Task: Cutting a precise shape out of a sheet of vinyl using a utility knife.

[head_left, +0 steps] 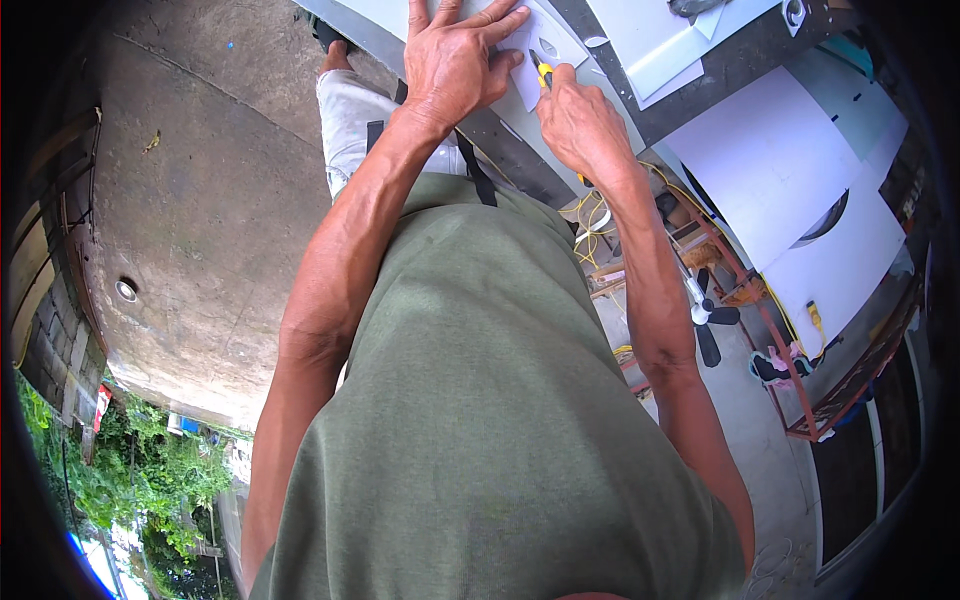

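My left hand [450, 65] lies flat with its fingers spread, pressing on a white sheet [565, 32] at the top of the view. A small leaf-shaped mark or cut-out [548, 47] shows in that sheet, right of my left thumb. My right hand [588, 125] is closed round a yellow and black utility knife [544, 72]. The knife's tip points up and left, close to the sheet beside the leaf shape. Whether the blade touches the sheet I cannot tell.
More white sheets [650, 45] lie on the dark tabletop [690, 112]. Large white panels [770, 145] rest at the right, above a red metal frame [785, 400]. Another yellow-handled cutter [815, 318] lies on one panel. Yellow cord [590, 240] and a black-bladed fan [707, 325] sit below my right forearm.
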Action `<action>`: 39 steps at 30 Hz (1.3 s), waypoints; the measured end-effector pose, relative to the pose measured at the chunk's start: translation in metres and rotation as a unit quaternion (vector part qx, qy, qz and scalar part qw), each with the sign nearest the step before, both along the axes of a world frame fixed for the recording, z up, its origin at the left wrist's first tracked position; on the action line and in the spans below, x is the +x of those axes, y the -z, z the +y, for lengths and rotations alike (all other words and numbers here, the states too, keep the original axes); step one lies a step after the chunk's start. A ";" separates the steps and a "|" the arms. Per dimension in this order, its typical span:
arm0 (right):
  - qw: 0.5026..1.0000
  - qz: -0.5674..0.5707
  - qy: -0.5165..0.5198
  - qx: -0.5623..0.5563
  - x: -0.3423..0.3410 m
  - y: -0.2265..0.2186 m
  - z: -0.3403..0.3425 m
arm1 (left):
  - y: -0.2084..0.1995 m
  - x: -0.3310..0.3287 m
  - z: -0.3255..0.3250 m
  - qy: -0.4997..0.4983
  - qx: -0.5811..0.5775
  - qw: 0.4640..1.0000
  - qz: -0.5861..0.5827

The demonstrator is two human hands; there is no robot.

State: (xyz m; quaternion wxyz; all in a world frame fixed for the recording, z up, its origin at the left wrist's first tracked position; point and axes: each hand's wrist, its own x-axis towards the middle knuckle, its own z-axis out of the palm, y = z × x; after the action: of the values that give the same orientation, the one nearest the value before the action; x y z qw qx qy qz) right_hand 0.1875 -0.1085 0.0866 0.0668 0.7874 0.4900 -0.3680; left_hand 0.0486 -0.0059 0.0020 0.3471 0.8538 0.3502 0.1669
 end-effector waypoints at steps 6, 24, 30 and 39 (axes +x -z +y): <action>0.996 0.081 0.005 -0.045 0.018 -0.003 0.010 | -0.001 0.002 0.003 0.010 0.020 1.000 0.012; 0.989 0.083 0.073 -0.103 0.009 -0.007 0.018 | -0.014 -0.014 -0.026 0.072 -0.024 0.996 0.049; 0.991 0.060 0.064 -0.100 0.004 -0.010 0.020 | -0.010 -0.012 -0.030 0.063 -0.020 0.996 0.051; 0.999 0.011 -0.032 -0.024 0.010 0.002 -0.003 | -0.008 -0.008 -0.033 0.055 -0.032 0.997 0.050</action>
State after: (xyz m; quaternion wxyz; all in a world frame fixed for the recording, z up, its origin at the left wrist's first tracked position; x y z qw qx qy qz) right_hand 0.1974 -0.1110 0.0850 0.0917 0.7652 0.5067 -0.3863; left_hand 0.0410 -0.0386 0.0099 0.3652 0.8675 0.3246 0.0936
